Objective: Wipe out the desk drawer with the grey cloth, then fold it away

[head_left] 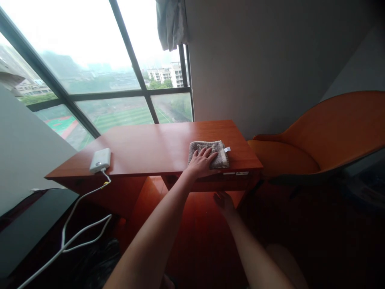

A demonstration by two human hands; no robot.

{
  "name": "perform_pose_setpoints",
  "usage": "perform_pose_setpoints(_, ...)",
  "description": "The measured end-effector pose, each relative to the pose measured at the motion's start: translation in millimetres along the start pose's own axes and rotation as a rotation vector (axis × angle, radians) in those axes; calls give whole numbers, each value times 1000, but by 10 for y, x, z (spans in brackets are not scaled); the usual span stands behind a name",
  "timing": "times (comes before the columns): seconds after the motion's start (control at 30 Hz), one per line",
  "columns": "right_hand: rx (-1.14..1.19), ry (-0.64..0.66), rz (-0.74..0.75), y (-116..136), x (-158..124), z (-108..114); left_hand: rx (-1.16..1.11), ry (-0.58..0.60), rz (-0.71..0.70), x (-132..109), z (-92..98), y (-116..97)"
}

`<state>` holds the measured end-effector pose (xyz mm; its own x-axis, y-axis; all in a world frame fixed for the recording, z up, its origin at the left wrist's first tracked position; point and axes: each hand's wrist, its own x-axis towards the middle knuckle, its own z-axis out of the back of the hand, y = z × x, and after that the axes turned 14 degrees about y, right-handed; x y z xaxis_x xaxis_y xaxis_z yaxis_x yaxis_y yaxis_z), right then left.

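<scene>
A folded brown-and-cream towel (223, 159) with a white tag lies near the right end of the reddish wooden desk (144, 148). My left hand (202, 161) rests flat on top of it, fingers spread. Lower down, my right hand (224, 202) is in shadow just below the drawer front (210, 184), its fingers stretched toward the drawer's lower edge. Whether those fingertips touch the drawer, I cannot tell. Nothing shows in my right hand.
Toward the desk's left end sits a white power bank (100, 159) with a white cable (73, 214) hanging down to the lower left. An orange chair (288, 154) stands at the right. Behind the desk are a window (120, 96) and a grey wall (249, 60).
</scene>
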<state>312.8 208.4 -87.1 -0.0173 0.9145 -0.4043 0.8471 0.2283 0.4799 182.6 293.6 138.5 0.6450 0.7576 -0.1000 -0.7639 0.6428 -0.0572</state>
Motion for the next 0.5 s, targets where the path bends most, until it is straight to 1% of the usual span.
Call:
perform_pose_setpoints(0.07, 21, 9, 7, 32, 77, -33, 0, 1, 5, -4, -3, -3)
perform_pose_setpoints(0.17, 48, 23, 10, 33, 79, -21, -1, 2, 1, -8, -5, -5)
perform_pose_setpoints(0.33, 40, -6, 31, -63, -31, 87, -14, 18, 2, -11, 6, -17)
perform_pose_setpoints(0.5, -5, -3, 65, -164, -216, 197, -22, 3, 6, -17, 18, -29)
